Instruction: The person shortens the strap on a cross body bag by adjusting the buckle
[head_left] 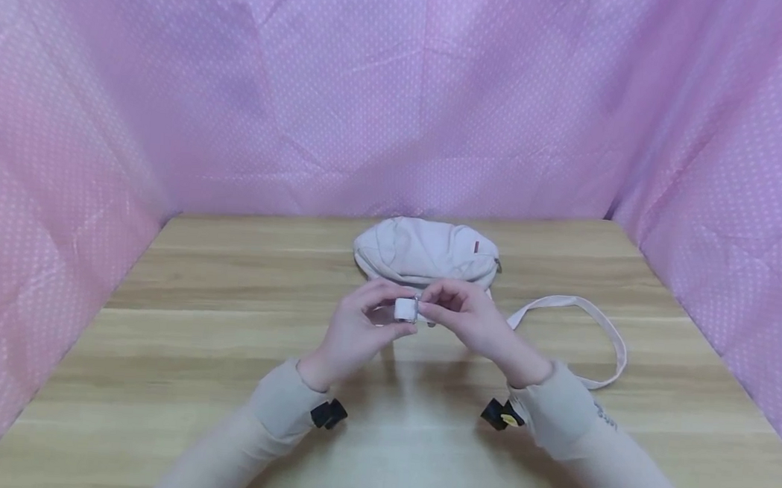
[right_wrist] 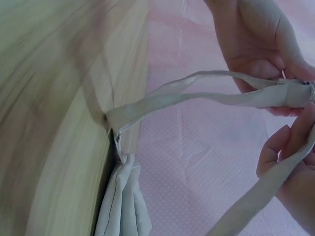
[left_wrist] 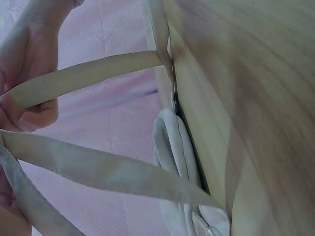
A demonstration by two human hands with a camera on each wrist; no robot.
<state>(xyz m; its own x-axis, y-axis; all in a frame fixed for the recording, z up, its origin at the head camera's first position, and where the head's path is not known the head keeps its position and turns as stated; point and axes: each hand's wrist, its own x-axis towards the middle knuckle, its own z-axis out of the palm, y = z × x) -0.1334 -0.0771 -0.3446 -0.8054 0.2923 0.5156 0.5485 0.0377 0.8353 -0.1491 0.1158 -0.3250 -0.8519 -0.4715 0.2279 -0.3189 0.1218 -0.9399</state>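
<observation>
A pale fabric bag (head_left: 424,250) lies towards the back of the table, with a small red tag on its side. In front of it, my left hand (head_left: 352,324) pinches a folded part of the bag's strap (head_left: 405,309) between thumb and fingers, beside a metal strap slider (head_left: 417,310). My right hand (head_left: 470,320) pinches the strap right next to that slider. In the right wrist view the slider (right_wrist: 312,91) sits between both hands' fingertips at the right edge, partly cut off. Strap lengths (left_wrist: 98,164) run from the hands down to the bag.
Part of the strap (head_left: 620,347) curves in a loop on the wooden table (head_left: 221,383), right of the hands. Pink dotted cloth (head_left: 374,86) hangs behind the table and along both sides. Black camera mounts (head_left: 329,414) are worn at the wrists.
</observation>
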